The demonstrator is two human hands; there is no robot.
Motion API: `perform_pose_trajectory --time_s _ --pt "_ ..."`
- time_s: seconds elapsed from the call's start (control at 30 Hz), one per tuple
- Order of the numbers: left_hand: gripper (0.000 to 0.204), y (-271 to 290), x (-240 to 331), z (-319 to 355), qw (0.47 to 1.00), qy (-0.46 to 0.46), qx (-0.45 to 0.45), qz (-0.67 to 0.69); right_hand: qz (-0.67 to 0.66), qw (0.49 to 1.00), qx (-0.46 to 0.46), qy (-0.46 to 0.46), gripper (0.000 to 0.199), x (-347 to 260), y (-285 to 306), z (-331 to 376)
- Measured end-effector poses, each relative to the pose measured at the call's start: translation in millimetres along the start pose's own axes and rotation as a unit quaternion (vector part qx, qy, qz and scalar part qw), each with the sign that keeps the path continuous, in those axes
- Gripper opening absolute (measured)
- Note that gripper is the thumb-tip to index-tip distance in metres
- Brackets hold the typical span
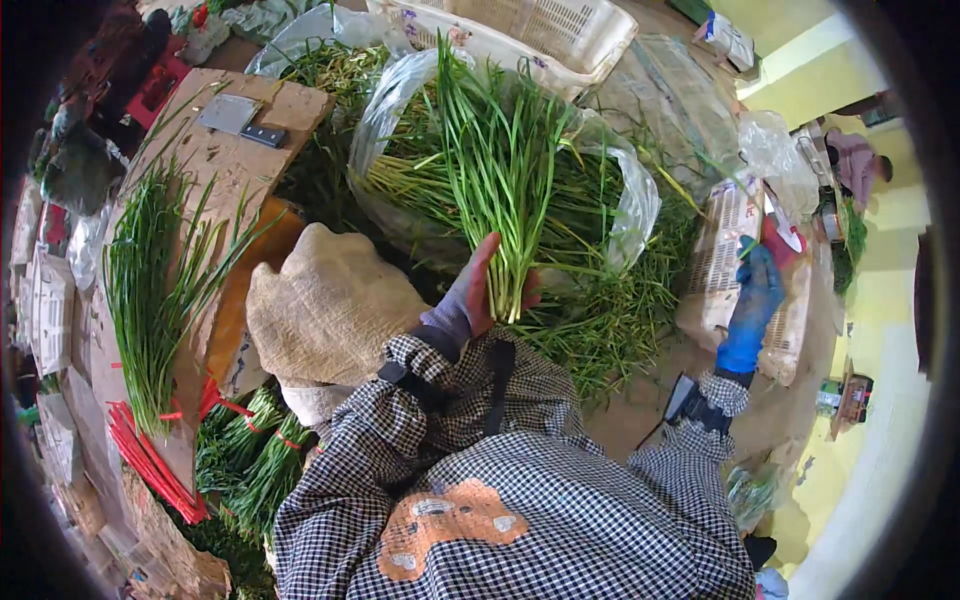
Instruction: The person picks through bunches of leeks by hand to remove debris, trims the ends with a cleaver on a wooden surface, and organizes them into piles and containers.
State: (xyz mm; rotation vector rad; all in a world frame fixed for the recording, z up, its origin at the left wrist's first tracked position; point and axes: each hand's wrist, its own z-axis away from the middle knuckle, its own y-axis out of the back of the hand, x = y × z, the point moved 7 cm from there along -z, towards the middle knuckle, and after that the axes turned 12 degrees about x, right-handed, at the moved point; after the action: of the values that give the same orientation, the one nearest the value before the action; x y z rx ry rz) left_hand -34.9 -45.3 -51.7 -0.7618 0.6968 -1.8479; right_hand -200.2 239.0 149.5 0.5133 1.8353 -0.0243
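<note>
A bunch of garlic chives (505, 170) stands upright in my left hand (475, 290), which is closed around its pale stem ends, leaves pointing away from me. Beneath and behind it, loose chives (410, 180) spill from a clear plastic bag (640, 200). My right hand (758, 290), in a blue glove, is off to the right over a white crate (725, 225). Its fingers look stretched out, with nothing visible in them. Just beyond those fingers is a tool with a pale blade (788, 235) beside something red.
A wooden board (285, 105) at left bears a cleaver (240, 118), more chives (150, 270) and red ties (150, 460). Tied bunches (265, 435) lie below it. A beige cloth (325, 290) sits beside my left arm. Another white crate (590, 50) stands at the back.
</note>
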Motion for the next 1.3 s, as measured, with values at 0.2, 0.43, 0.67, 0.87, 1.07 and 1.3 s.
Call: perform_pose_trajectory --time_s 0.2,0.43,0.67,0.87,1.07,1.3 --pt "0.031 8.1 -5.6 -4.3 0.999 -0.005 0.035 -0.038 0.221 0.906 -0.325 -0.158 0.021 114.3 -22.9 129.0" --pt "0.034 8.3 -9.1 -5.1 0.996 0.009 0.038 -0.075 0.038 0.745 -0.664 -0.052 0.019 15.4 -155.0 271.2" --pt "0.02 -8.5 4.6 5.7 0.987 -0.034 0.024 -0.154 0.023 0.742 -0.669 -0.043 0.018 13.6 -167.5 272.4" --pt "0.039 -55.3 43.0 70.5 0.528 -0.468 0.037 -0.708 0.067 0.737 -0.639 -0.21 0.015 68.0 -156.2 265.6" --pt "0.033 -60.8 132.1 151.4 0.349 -0.413 0.178 -0.823 -0.02 0.748 -0.664 0.023 0.014 46.2 -199.6 289.9" --pt "0.047 -74.3 205.4 330.1 0.259 -0.45 0.32 -0.792 -0.003 0.761 -0.643 0.086 0.014 18.8 -213.7 290.3"
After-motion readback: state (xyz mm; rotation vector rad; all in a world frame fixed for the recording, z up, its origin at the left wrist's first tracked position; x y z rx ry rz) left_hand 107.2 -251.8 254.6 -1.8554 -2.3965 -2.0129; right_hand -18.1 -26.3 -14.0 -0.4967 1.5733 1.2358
